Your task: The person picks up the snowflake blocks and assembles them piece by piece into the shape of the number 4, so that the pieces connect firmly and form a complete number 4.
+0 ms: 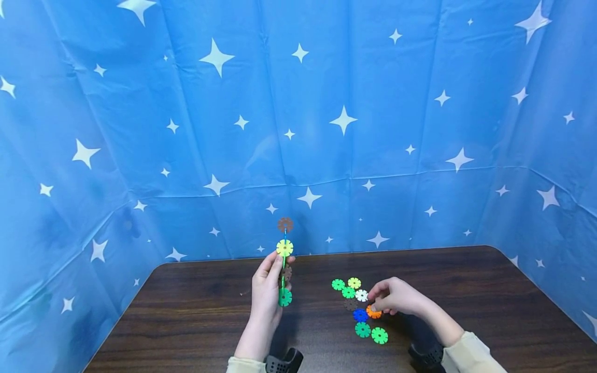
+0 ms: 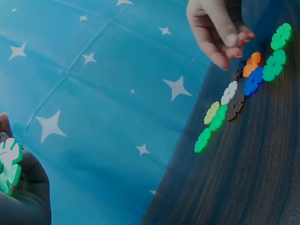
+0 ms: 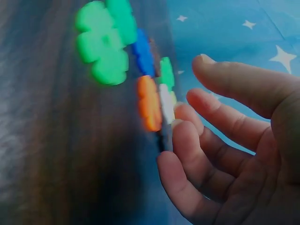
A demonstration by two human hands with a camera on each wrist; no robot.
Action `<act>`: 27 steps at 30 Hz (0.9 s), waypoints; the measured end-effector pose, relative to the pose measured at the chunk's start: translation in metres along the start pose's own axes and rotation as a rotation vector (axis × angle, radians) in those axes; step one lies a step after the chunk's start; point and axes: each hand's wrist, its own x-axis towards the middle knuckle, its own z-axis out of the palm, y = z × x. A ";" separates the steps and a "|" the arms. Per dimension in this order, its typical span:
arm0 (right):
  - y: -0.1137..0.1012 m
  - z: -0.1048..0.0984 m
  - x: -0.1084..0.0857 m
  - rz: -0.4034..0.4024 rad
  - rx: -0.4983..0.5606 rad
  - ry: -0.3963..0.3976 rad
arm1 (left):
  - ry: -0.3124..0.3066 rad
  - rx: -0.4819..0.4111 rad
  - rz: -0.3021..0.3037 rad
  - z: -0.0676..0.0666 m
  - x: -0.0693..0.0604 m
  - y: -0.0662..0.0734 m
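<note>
My left hand (image 1: 267,292) grips an upright chain of slotted plastic flower discs. A brown disc (image 1: 285,224) tops it, with a thin blue edge-on disc beneath, then a yellow disc (image 1: 285,247), a green edge-on disc, another brown one partly hidden by fingers, and a green disc (image 1: 285,298) at the bottom. My right hand (image 1: 401,297) hovers low over the loose discs, fingers loosely bent around nothing in the right wrist view. Its fingertips are closest to an orange disc (image 3: 149,104), a white disc (image 1: 361,296) and a dark disc (image 3: 161,140) seen edge-on.
More loose discs lie in a cluster on the dark wooden table (image 1: 196,311): a blue disc (image 1: 360,315), a yellow disc (image 1: 354,283), a brown disc (image 1: 351,305) and several green ones, including a light green disc (image 1: 380,335). A blue star-patterned curtain (image 1: 298,155) hangs behind the table.
</note>
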 end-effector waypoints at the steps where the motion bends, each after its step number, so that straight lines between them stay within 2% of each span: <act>1: 0.002 0.000 -0.001 -0.005 -0.012 -0.005 | 0.000 -0.002 -0.001 0.000 0.000 0.000; 13: 0.002 0.005 -0.021 -0.071 -0.184 -0.147 | 0.002 -0.038 -0.009 0.001 0.000 0.001; 18: 0.000 0.010 -0.023 -0.098 -0.257 -0.141 | 0.013 -0.028 -0.012 0.001 0.001 0.001; 27: 0.001 0.014 -0.025 -0.108 -0.272 -0.134 | 0.028 0.001 -0.016 0.001 0.002 -0.001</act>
